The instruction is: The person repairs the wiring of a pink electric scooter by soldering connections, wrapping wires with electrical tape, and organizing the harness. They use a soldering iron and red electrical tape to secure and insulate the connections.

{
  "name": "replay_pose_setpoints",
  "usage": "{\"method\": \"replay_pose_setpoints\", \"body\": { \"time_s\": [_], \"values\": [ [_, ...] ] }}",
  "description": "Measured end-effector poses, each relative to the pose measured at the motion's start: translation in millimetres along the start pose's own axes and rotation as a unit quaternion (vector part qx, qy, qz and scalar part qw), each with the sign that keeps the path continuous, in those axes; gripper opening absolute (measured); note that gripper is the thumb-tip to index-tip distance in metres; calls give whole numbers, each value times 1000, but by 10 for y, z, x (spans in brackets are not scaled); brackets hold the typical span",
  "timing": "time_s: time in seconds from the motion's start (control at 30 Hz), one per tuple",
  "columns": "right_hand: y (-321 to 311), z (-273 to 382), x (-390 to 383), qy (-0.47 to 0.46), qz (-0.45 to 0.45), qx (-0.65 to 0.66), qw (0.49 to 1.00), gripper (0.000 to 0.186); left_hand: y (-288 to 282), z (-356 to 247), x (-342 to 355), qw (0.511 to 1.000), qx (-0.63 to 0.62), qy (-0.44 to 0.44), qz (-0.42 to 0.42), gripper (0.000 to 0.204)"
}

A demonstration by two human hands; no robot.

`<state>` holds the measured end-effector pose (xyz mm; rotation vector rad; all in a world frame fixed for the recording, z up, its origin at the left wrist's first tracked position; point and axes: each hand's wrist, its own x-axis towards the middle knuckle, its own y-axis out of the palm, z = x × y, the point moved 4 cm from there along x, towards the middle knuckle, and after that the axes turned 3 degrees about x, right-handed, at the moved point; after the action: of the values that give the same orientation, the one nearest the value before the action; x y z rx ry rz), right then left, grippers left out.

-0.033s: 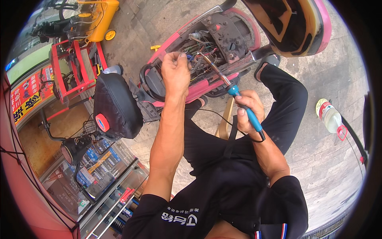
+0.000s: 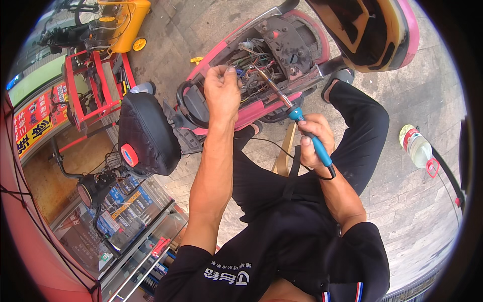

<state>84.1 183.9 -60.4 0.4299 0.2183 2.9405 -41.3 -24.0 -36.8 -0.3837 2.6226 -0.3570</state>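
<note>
My right hand point(image 2: 316, 142) is wrapped round the blue handle of a soldering iron point(image 2: 317, 148). Its metal shaft slants up and left, with the tip over a tangle of thin wires point(image 2: 256, 75). These wires lie in the opened pink scooter body point(image 2: 251, 111), beside a dark plate point(image 2: 292, 53). Left of the tip, my left hand point(image 2: 223, 93) is closed in a pinch at the edge of the wiring. Whatever is between those fingertips is too small to make out. A black cord point(image 2: 274, 143) runs from the iron's handle across my lap.
A black padded scooter seat point(image 2: 148, 133) stands at the left, near a red metal rack point(image 2: 100, 85). Farther back is a yellow wheeled machine point(image 2: 132, 25). A plastic bottle point(image 2: 418, 148) lies on the paving at right. Glass display cases point(image 2: 121, 221) fill the lower left.
The soldering iron's tip has shifted very slightly to the right over the wires. My left hand stays in the same place.
</note>
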Motion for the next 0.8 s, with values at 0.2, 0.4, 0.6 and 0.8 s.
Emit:
{"method": "replay_pose_setpoints", "body": {
  "time_s": [0.2,0.4,0.6,0.8],
  "values": [
    [-3,2,-15,3,6,3,1000,26,-3,-5,-1,1000,4,0,-3,13],
    [-25,9,-18,-5,0,5,1000,26,12,-24,-15,1000,-4,-6,-9,12],
    [-60,111,7,-16,-12,32,999,28,7,-46,-40,1000,-19,-11,-13,12],
    [-160,291,18,-41,-36,52,997,31,-29,-102,-113,994,-82,59,-28,9]
  ]
}}
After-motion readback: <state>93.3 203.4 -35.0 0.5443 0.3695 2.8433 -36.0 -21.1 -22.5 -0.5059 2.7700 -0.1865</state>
